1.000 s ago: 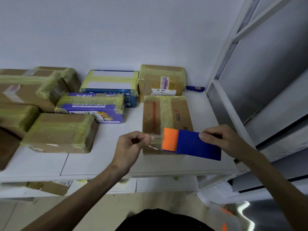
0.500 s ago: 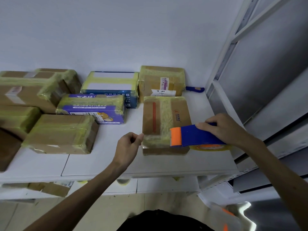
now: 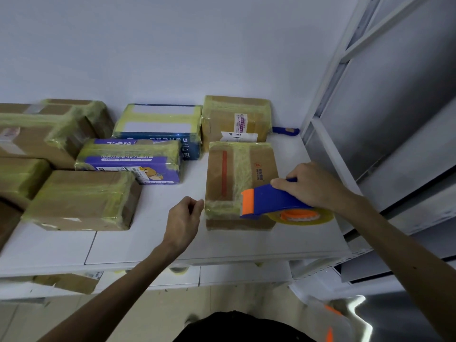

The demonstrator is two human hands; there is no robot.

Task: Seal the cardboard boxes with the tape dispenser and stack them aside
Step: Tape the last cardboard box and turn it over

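- Head view showed the right hand [image 3: 311, 186] with its grip closed over the rear of the blue tape dispenser [image 3: 269, 199]. The orange blade end lay on the near part of the cardboard box [image 3: 217, 174], and the tape roll [image 3: 303, 215] hung past the box's right side, above the table [image 3: 148, 243].
- The cardboard box lay flat at the right end of the table, just in front of a taped box [image 3: 234, 119] at the wall. One yellowish strip ran along its top, and a cross strip covered its near edge from the left corner to the dispenser.
- The left hand [image 3: 183, 218] sat at the box's near-left corner with its fingers curled. Whether its grip pinched a tape end could not be told.
- The step in hand appeared to be laying the cross strip along the near edge.
- Recommended procedure: hold the blade end low against the cardboard and draw the dispenser to the right in one steady pull. Carry the tape over the right side before tilting the tool to cut.
- The left hand was best used to pin the corner, since a light box would probably slide with the pull.
- Slack in the strip would likely cause wrinkles, so tension was to be maintained until the cut.
- Sealed boxes [image 3: 81, 198] lay on the left of the table, a likely place for stacking.
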